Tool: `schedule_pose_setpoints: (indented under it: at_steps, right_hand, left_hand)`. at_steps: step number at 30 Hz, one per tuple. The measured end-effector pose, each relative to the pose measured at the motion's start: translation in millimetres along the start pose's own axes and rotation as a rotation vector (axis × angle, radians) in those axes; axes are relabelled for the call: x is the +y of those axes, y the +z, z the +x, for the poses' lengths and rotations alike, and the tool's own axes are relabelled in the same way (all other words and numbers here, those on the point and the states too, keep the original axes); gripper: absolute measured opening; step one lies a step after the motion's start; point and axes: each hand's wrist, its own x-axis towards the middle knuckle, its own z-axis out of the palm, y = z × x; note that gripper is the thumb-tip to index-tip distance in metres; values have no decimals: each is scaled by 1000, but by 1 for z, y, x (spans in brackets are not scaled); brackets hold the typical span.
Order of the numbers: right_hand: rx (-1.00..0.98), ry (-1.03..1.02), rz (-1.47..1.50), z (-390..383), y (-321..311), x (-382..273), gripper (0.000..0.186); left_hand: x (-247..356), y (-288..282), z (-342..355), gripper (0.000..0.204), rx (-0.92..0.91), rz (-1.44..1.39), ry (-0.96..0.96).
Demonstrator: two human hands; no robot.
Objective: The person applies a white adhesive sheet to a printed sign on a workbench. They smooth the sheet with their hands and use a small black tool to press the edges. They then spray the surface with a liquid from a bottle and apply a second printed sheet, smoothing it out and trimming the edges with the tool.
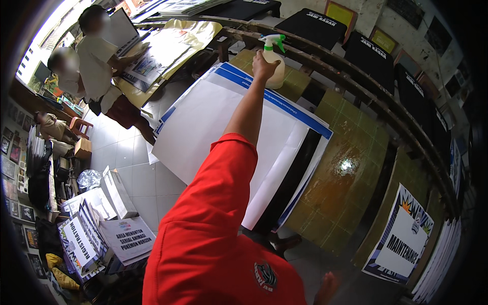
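Observation:
My left arm in a red sleeve stretches across to the far side of the worktable. My left hand (265, 67) is closed round a pale translucent spray bottle (276, 76) with a green and white trigger head. The bottle stands upright beside the far edge of a stack of large white sheets (218, 114) with blue borders. My right hand (327, 287) is low at the lower right, near my body; it is partly seen and blurred, so its fingers cannot be read. A wet, shiny patch (345, 165) lies on the greenish tile-patterned tabletop (325, 208).
A printed sign board (401, 234) lies at the right end. Black printed shirts (314, 28) lie along the rack (366, 84) behind the table. Two people (99, 56) stand at another table at the upper left. More sign boards (127, 239) stand on the floor at lower left.

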Motion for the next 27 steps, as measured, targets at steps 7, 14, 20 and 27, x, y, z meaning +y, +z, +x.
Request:
schedule_pose_setpoints:
  at_steps: [7,14,20,27]
  right_hand:
    - [-19,154,-129,-66,-53,141,28]
    - [1,-17,-54,-37,-38,-9,29]
    - [61,-306,36,-74,-93,-60,51]
    - [155,-657,58,-99,-134,-95,97]
  left_hand:
    - [-2,-4,3,82,168,216,51]
    - [45,-55,-24,58,202,332,568]
    - [190,-116,-159,47,64,101,668]
    - [313,-125,-547,41,-560,-242,564]
